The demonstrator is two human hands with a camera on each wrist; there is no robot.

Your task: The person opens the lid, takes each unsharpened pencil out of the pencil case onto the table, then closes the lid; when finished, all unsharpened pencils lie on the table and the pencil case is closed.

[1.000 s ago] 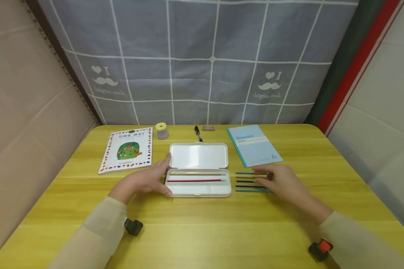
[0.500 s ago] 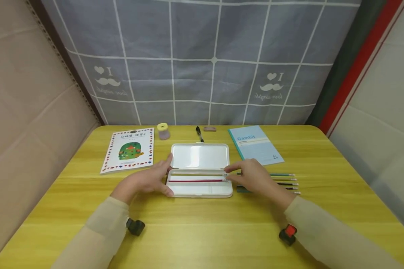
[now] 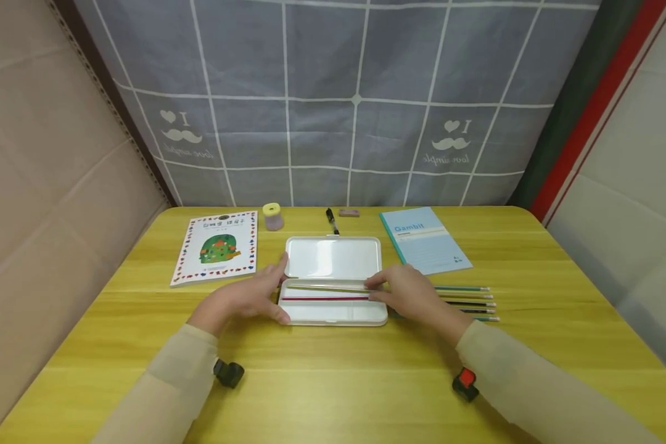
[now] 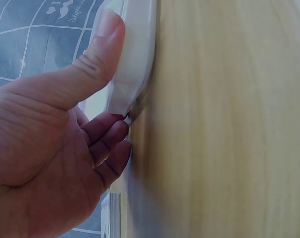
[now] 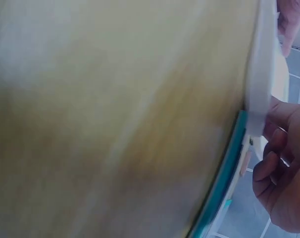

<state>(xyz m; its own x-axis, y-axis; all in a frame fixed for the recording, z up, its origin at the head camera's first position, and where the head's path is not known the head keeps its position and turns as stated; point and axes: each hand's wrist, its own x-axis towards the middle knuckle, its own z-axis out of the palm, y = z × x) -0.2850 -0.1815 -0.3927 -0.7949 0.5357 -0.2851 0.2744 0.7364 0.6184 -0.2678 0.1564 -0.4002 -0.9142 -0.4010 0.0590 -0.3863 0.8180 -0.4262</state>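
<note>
Pencil, thin, light and stiff, lies slanted across the open white pencil case on the tabletop; best pinched near one end, as the right hand does. Left hand clasps the case's left end.

glossy white plastic pencil case on smooth yellow wood-grain table.
</note>
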